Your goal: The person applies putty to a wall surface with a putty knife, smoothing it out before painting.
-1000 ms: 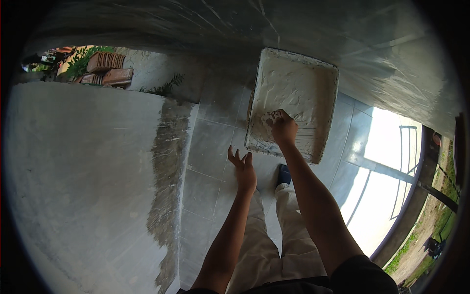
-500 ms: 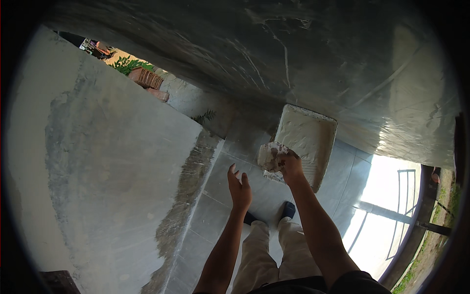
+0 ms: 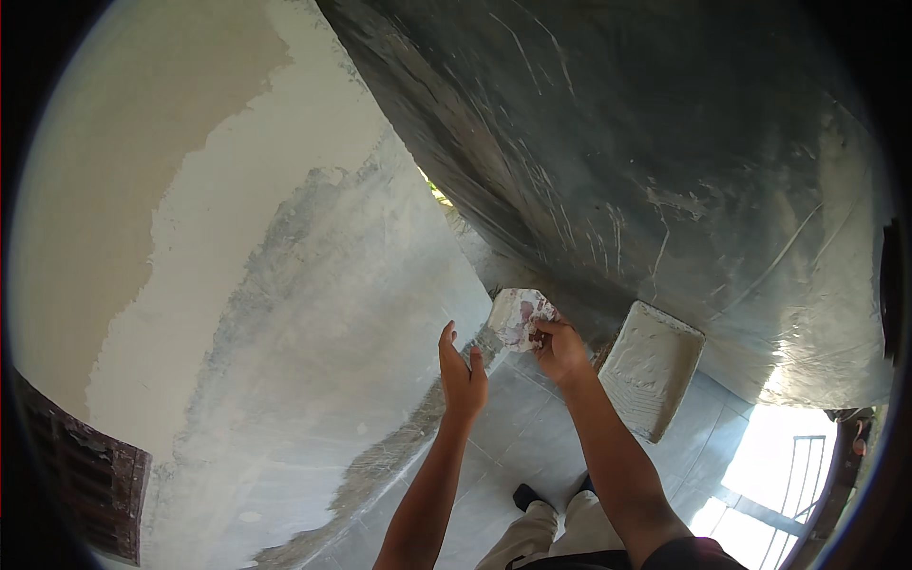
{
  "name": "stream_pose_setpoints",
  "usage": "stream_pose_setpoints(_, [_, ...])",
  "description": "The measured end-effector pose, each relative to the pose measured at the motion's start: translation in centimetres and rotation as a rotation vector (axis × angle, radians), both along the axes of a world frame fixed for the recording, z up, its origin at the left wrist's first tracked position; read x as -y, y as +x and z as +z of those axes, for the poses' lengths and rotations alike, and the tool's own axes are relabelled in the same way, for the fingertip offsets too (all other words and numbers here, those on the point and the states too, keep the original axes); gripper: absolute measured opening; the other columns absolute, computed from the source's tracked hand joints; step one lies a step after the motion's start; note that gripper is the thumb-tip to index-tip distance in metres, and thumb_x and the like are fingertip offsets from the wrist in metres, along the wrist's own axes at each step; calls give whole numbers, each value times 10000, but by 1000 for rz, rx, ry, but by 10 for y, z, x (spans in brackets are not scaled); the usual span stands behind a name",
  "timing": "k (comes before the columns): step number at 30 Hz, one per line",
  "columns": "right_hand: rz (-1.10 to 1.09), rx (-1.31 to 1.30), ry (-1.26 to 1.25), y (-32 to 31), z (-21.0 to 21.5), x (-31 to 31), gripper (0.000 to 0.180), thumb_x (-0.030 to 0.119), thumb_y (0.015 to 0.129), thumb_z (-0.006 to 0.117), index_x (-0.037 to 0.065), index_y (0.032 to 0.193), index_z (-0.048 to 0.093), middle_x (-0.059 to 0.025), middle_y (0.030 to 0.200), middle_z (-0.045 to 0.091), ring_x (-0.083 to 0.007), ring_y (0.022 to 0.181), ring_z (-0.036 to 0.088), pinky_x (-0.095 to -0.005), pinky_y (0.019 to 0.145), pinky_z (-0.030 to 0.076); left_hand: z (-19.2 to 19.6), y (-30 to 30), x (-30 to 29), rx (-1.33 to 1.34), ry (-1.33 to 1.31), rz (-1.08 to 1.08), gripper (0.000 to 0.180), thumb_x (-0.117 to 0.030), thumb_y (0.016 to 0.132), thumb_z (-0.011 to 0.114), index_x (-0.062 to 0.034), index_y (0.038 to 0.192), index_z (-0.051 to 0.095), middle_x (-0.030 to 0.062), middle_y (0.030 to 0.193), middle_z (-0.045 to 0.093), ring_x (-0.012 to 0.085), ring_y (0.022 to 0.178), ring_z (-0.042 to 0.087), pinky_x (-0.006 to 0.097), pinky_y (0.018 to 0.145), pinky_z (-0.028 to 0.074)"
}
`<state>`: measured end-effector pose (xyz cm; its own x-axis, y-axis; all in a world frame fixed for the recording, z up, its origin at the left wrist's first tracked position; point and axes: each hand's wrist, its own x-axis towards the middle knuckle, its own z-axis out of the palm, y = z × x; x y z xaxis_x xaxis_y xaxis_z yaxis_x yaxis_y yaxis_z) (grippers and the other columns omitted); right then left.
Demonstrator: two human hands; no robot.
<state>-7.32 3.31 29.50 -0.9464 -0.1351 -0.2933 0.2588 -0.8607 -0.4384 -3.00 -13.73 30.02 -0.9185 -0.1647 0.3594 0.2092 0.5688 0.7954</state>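
Half-plastered walls and a grey tiled floor (image 3: 532,427) surround our two raised hands.

Our right hand (image 3: 559,350) grips a flat, plaster-smeared white trowel blade (image 3: 518,316) by its lower edge, holding it up just above the fingers. Our left hand (image 3: 463,372) is released, fingers spread, just to the left of the blade and not touching it. Beyond the right hand, a rectangular white plaster-caked tray (image 3: 652,369) lies on the floor. Left of the left hand rises a pale wall with fresh white plaster (image 3: 285,285).
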Motion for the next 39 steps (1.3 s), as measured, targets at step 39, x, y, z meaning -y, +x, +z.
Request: stream_pose_setpoints(39, [-77,-1056,468,-46,306,283,333,-36,925,555,-10,1253,606,-116,1149,682,-138,1025,610,-277,916,464,313,10,291,-770,-1041,549,454,-131,844,548,1,1273,486,229,1450,396,399,1345,369,509,1058,312])
